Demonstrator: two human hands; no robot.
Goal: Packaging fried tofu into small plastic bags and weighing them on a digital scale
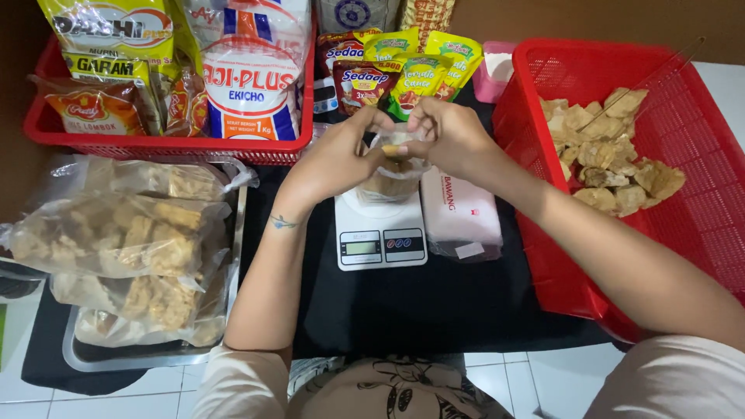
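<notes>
I see a small clear plastic bag point(392, 172) of brown fried pieces sitting on the platform of a white kitchen scale point(380, 230), at the middle of a black cloth point(434, 306). Both hands meet over the bag's mouth. My left hand point(335, 159) curls around the near side of the bag's top, fingers pinching the plastic, and my right hand point(450, 136) pinches the gathered plastic from the other side. The fingertips of the two hands are close together, nearly touching, so the bag's neck is mostly hidden behind them.

Just beside the scale on the right lies a pale pink packet point(459, 209), its edge touching the scale's side. Further right a large red plastic basket point(683, 209) holds a loose heap of fried crackers point(609, 159), with my right forearm crossing over its near corner. Behind the hands, a row of small sauce sachets point(403, 70) in red and yellow-green stands crowded against the scale's far side.

To the left, a metal tray point(116, 353) carries several filled clear bags point(116, 240) of the same fried pieces, stacked over one another. Behind that tray, another red basket point(167, 143) is packed with seasoning packets, including a big white sack point(248, 70).
</notes>
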